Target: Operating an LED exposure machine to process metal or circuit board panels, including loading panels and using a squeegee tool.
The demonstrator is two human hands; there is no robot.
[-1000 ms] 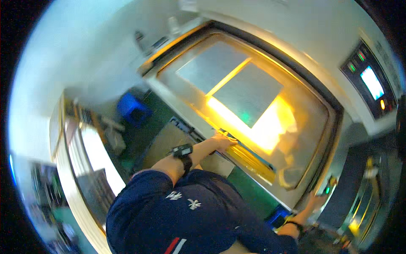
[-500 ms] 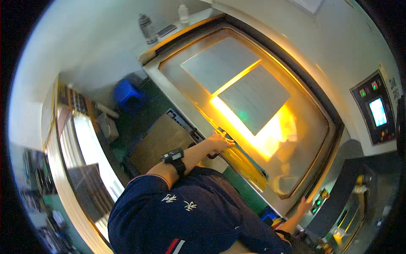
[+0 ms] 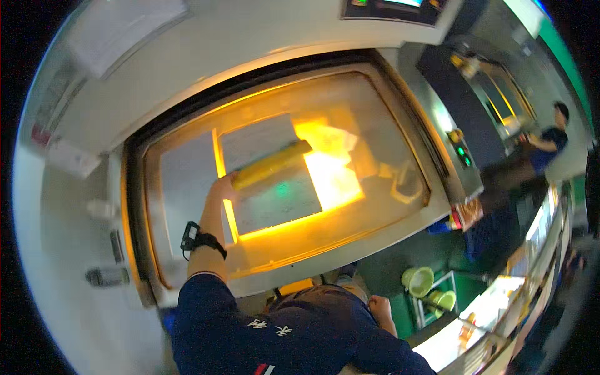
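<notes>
My left hand (image 3: 220,189) reaches out over the glowing yellow exposure table (image 3: 250,265), closed round one end of a long yellow bar-like tool (image 3: 272,165). Motion blurs the bar, so its exact kind is unclear. It slants across a grey rectangular sheet (image 3: 275,209) on the lit glass. Left of a bright gap lies a second grey sheet (image 3: 190,175), partly behind my forearm. My right hand (image 3: 380,307) hangs low beside my body, away from the table, fingers curled in with nothing visible in them.
A dark raised frame (image 3: 128,206) borders the glass. Green-lit buttons (image 3: 462,155) sit at its right. A bottle (image 3: 106,277) and a phone (image 3: 117,245) lie at the left. Green buckets (image 3: 417,281) stand on a rack behind me. Another person (image 3: 550,144) works far right.
My left hand has carried the bar from the table's front edge out over the sheets. My right hand has left the area by the buttons and dropped beside my body. The view has turned.
</notes>
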